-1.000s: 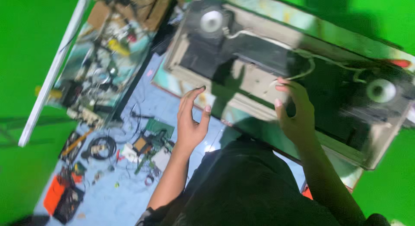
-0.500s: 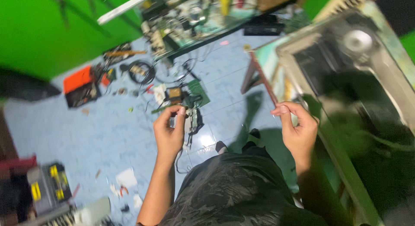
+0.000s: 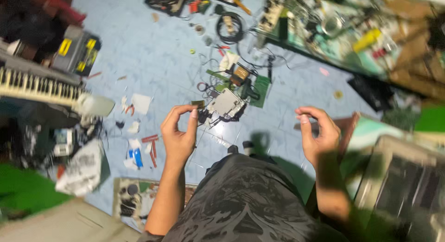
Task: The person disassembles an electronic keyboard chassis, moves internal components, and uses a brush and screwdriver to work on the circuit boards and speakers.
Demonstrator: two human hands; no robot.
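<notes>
Motion blur hides whatever my left hand pinches, if anything; my right hand curls empty above a boxy grey metal unit on the blue tiled floor.

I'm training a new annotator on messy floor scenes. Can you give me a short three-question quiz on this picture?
1. True or false: the left hand is pinched shut on a screwdriver.
2. Which lies on the blue floor just beyond the left hand: A) a grey metal box with wires, B) a cup, C) a shoe?
3. What musical thing shows at the left edge of the picture?

Key:
1. False. Its fingers curl with the tips close together, and no tool shows in them. The right hand also looks empty.
2. A, the grey metal box, beside a green circuit board.
3. A keyboard with white keys.
</notes>
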